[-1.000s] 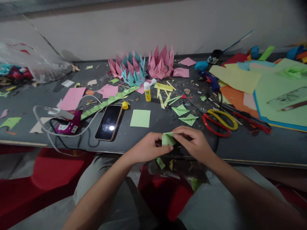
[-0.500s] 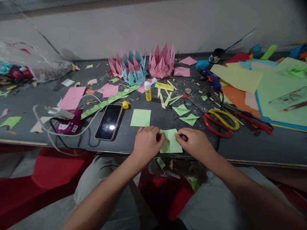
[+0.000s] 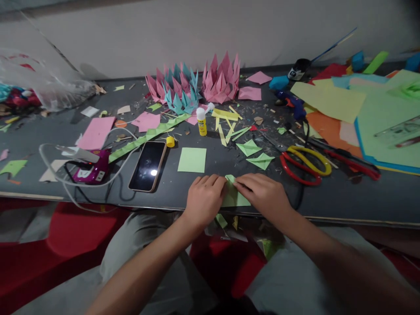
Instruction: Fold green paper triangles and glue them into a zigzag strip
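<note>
A small green paper [image 3: 234, 197] lies at the near edge of the dark table [image 3: 344, 197], partly folded, with a corner turned over. My left hand [image 3: 204, 199] presses on its left side with the fingers curled down onto it. My right hand [image 3: 262, 194] rests on its right side, fingers together, pushing on the fold. Most of the paper is hidden under both hands. A flat green square [image 3: 192, 159] lies just beyond my left hand. Two folded green triangles [image 3: 256, 154] sit beyond my right hand.
A phone [image 3: 148, 165] lies left of the green square, beside a purple device [image 3: 92, 170] with a white cable. A glue bottle [image 3: 201, 122], pink and blue paper crowns [image 3: 197, 87], red and yellow scissors [image 3: 306, 164], a blue glue gun [image 3: 293, 105] and stacked coloured sheets [image 3: 377, 118] fill the rest.
The green paper was held up folded between both hands, then laid open flat on the table edge. Now both hands press down on it and a corner is folded over.
</note>
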{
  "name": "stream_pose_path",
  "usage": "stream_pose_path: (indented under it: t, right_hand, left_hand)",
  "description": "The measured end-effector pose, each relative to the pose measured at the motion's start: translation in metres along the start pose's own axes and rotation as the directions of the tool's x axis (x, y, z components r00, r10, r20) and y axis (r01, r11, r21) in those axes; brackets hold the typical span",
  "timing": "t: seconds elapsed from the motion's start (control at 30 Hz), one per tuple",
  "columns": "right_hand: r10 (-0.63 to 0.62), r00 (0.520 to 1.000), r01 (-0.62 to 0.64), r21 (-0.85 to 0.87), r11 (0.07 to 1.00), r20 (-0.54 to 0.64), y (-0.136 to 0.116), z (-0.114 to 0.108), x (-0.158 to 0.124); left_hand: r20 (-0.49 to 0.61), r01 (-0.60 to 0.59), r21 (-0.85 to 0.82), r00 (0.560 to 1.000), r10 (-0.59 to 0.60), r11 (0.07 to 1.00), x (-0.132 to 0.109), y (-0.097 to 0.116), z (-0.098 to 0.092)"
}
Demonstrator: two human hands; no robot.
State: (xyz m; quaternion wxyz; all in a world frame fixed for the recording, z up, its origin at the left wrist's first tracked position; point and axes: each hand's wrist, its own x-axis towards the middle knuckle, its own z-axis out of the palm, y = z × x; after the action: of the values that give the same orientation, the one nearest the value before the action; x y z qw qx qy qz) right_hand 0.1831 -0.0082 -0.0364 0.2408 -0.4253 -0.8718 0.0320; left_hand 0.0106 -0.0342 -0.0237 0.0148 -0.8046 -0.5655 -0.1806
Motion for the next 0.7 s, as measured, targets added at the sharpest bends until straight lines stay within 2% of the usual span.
stream_pose_path:
  t: [0.13, 0.3, 0.43, 0.6, 0.7]
  right_hand:
    - [0.128, 0.992, -0.128, 0.007, 0.992, 0.005, 0.0039, 0.0039, 0.0057]
    - [0.205, 0.979, -0.204, -0.068, 0.977, 0.014, 0.0057, 0.003, 0.01]
    - [0.144, 0.99, -0.143, -0.09, 0.986, 0.005, 0.0034, 0.0021, 0.01]
    - [0.041, 0.999, -0.042, -0.148, 0.988, -0.013, 0.0004, 0.0001, 0.0058]
    - [0.001, 1.0, -0.001, -0.104, 0.995, -0.002, -0.0015, -0.0021, 0.0017]
  left_hand:
    - [0.025, 0.092, -0.05, 0.996, -0.091, 0.995, 0.003, 0.0, -0.0019]
    - [0.186, 0.278, -0.202, 0.952, -0.242, 0.939, 0.0085, -0.0023, -0.0077]
    - [0.198, 0.31, -0.229, 0.943, -0.268, 0.923, 0.0101, -0.005, -0.009]
    - [0.163, 0.286, -0.122, 0.95, -0.266, 0.95, 0.0099, -0.0057, -0.0062]
    - [0.114, 0.234, -0.065, 0.967, -0.226, 0.97, 0.009, -0.0054, -0.0034]
